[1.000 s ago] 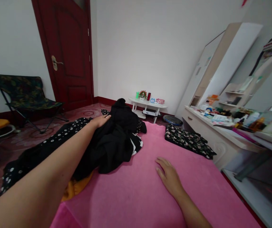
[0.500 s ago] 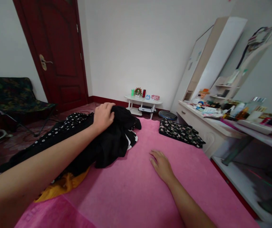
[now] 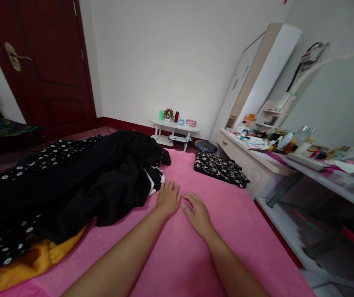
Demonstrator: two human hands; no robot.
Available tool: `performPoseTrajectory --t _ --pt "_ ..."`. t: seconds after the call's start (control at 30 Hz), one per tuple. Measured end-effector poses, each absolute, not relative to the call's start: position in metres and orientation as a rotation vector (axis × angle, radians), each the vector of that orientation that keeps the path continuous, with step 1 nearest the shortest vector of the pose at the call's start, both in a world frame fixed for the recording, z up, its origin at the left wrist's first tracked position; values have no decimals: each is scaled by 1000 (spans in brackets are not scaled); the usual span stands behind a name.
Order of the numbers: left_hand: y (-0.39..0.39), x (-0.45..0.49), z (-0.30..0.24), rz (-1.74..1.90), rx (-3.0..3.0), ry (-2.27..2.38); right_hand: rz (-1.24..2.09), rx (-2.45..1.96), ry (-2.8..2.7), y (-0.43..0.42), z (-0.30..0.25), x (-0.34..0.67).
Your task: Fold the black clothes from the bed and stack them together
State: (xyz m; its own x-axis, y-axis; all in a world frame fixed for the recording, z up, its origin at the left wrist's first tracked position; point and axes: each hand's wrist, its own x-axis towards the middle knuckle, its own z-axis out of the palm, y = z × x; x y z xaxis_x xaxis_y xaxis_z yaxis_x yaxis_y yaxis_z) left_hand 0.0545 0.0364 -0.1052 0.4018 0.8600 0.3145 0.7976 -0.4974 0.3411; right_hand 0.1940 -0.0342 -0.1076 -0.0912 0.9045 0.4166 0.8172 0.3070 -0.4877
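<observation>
My left hand (image 3: 168,199) lies on the pink bed cover (image 3: 177,255), fingers stretched out, just right of a heap of clothes. Close beside it, my right hand (image 3: 196,211) rests on the same cover with its fingers apart and slightly bent. Neither hand holds anything. The heap has black clothing (image 3: 112,177) on top, black fabric with white dots (image 3: 61,150) along its far side, and yellow cloth (image 3: 41,258) under its near edge. A black-and-white piece (image 3: 154,179) pokes out at its right end. Beyond my right hand lies a folded black floral garment (image 3: 220,168).
A low white table (image 3: 177,125) with small items stands by the far wall. Along the right runs a white dressing table (image 3: 251,150) crowded with bottles, with a mirror (image 3: 341,95) above. At left are a dark red door (image 3: 47,70) and a camouflage folding chair (image 3: 3,123).
My left hand has left the black clothing and come down to the right onto the pink cover beside my right hand. The view has turned slightly to the right.
</observation>
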Motion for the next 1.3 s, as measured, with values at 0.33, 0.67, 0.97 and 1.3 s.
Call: performPoseTrajectory --t 0.33,0.67,0.97,1.3 --pt "36 56 -109 744 2508 1541 50 -1549 -1836 48 -88 284" --pt "36 58 -112 785 2468 1526 -251 -2479 -1460 121 -87 446" --pt "37 58 -109 836 2446 1496 -214 -2392 -1305 97 -35 406" --pt "51 45 -108 1424 1700 1235 -260 -968 -2469 -37 65 207"
